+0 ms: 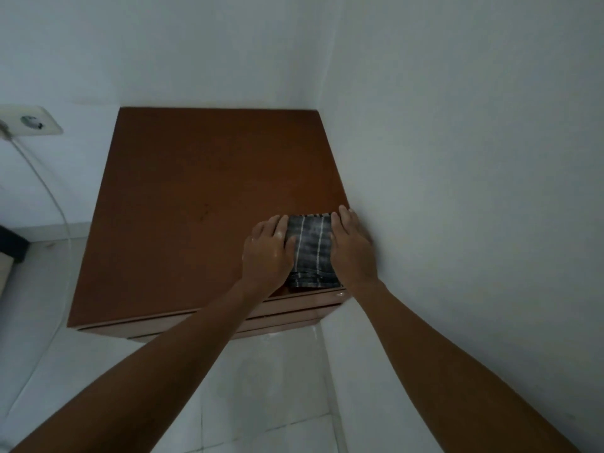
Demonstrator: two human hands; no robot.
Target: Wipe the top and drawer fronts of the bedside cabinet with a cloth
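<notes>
The bedside cabinet (183, 197) has a bare brown top and stands in the corner of two white walls. Thin strips of its drawer fronts (287, 310) show below the front edge. A folded dark grey cloth (312, 250) with pale stripes lies on the top's near right corner. My left hand (269, 250) presses flat on the cloth's left side. My right hand (351, 248) presses flat on its right side, close against the right wall. Both hands rest on the cloth with fingers stretched forward.
A white wall socket (32, 121) with a plug sits on the left wall, and its white cable (49, 194) hangs down beside the cabinet. White floor tiles (261, 387) lie in front. A dark object (11, 243) stands at the far left edge.
</notes>
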